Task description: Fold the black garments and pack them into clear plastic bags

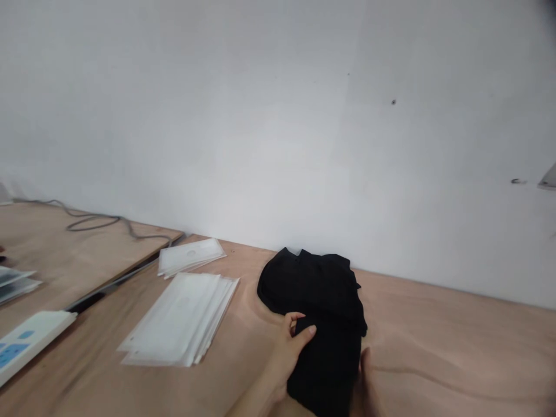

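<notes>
A black cloth piece (324,365), its kind not plain from here, is held at its left edge by my left hand (289,353). The thumb lies on top of the fabric and the other fingers curl round the edge. Behind it, a pile of black cloth (310,281) with uneven edges rests on the table by the wall; the two overlap, so their border is hard to make out. My right hand (368,385) is at the right edge of the front piece, blurred and partly hidden by the fabric, and its grip does not show.
Left of the cloth lie a stack of translucent plastic bags (178,318) and a smaller stack of bags (191,255). A white power strip (37,341) sits at the lower left. A grey cable (93,220) runs along the white wall (260,127). More clear bags (17,284) are at the far left.
</notes>
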Demonstrator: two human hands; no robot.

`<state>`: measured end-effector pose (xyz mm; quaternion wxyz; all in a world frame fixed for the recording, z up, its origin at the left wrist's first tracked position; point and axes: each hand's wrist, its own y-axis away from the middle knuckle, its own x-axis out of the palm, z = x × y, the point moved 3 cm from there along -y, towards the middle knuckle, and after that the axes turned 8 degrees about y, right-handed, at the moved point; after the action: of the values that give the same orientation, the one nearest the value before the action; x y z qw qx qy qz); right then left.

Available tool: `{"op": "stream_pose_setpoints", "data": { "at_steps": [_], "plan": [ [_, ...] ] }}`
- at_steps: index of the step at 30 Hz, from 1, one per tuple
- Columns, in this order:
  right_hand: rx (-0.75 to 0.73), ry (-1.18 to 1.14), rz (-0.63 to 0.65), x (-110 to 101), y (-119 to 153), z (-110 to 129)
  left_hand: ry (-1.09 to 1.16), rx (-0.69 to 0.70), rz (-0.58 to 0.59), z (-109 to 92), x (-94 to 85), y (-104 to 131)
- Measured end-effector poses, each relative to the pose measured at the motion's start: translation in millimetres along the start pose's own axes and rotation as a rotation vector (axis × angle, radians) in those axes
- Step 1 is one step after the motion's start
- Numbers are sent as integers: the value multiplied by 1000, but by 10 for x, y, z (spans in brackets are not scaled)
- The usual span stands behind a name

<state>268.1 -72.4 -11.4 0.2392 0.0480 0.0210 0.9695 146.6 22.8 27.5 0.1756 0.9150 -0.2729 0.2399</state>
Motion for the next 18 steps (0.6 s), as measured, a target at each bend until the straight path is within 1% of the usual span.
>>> {"op": "stream_pose_setpoints", "data": {
  "at_steps": [2, 4, 7, 9, 12, 13, 14, 15, 16, 17, 18],
  "plan": [
    [32, -53, 39, 75, -2, 40, -147, 39, -39, -41, -32, 42],
    [55, -129, 67, 129, -21, 68, -253, 60, -29, -75, -44, 57],
    [150, -228, 29, 161, -88, 20, -370, 151, -12, -88, -48, 32],
    [232, -205, -7, 153, -155, -66, -473, 252, -40, -73, -63, 0],
    [263, -77, 42, 133, -280, -184, -694, 330, -25, -104, -142, -54],
    [250, -29, 61, 123, -324, -206, -806, 332, -39, -167, -214, -69],
    [236, 13, 72, 111, -366, -218, -934, 327, -85, -269, -320, -77],
    [220, 46, 76, 97, -404, -222, -1064, 318, -165, -409, -462, -75],
    [201, 68, 79, 83, -434, -215, -1207, 299, -283, -578, -636, -59],
    [182, 82, 87, 71, -454, -204, -1295, 280, -400, -762, -828, -29],
    [164, 88, 98, 61, -462, -190, -1332, 262, -499, -942, -1030, 10]
  ]
}}
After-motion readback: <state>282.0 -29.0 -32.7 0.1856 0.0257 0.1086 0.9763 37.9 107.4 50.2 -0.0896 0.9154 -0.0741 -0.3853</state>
